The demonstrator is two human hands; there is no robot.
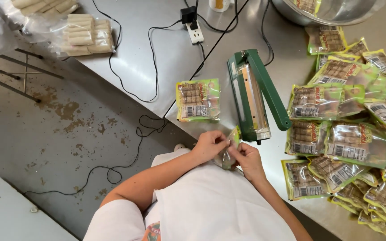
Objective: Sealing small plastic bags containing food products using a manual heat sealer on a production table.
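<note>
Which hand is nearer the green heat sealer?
Right. The right hand sits just below the green heat sealer's front end; the left hand is farther left. Both pinch one small packet.

so much green and yellow here. the heat sealer (pixel 256 96) is dark green with a pale tan strip down its bed. right of the heat sealer, the pile of packets (pixel 349 129) is clear plastic with yellow-green borders, brown rolls showing through and white barcode patches. left of it, a single packet (pixel 198 100) has the same colours. the packet in the hands (pixel 231 149) shows a yellow-green edge too. far up-left of the sealer, plain clear bags (pixel 83 33) hold cream-coloured rolls. table (pixel 157 53) is silvery grey, cables (pixel 135 89) black, power strip (pixel 195 32) white, apron (pixel 215 209) white, floor (pixel 45 129) grey with brown blotches.
</note>
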